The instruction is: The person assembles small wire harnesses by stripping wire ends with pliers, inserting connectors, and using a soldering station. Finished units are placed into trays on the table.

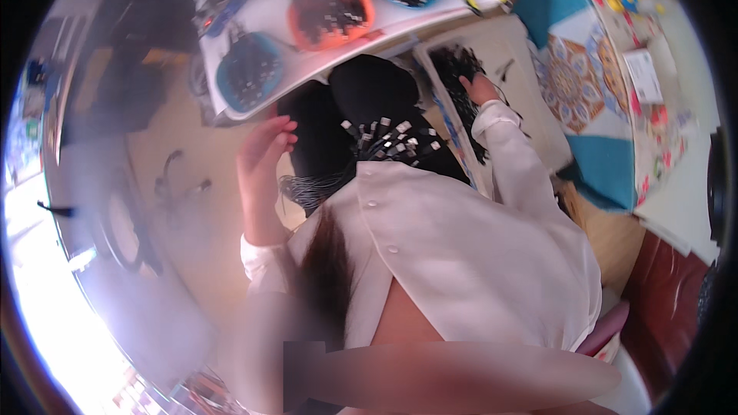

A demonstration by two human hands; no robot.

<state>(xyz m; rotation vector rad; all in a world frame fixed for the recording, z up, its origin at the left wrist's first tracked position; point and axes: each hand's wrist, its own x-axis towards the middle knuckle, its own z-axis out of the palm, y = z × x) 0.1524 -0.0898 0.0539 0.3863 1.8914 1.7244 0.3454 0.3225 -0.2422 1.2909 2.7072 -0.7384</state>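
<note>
Apparently for easy reach, the white table [265, 15] carries a blue bowl [223, 81] at its near-left corner; the pale tray [516, 40] holds black cables [468, 119] along its left edge, where the right hand [482, 91] dips, finger closure unclear. Metal-tipped cables [393, 142] rest on the lap [373, 81], perhaps for support; the left hand [265, 142] hovers, fingers loosely curled around nothing.

Harsh white glare lower left; haze veils left half; edges bend toward dark rim.
</note>
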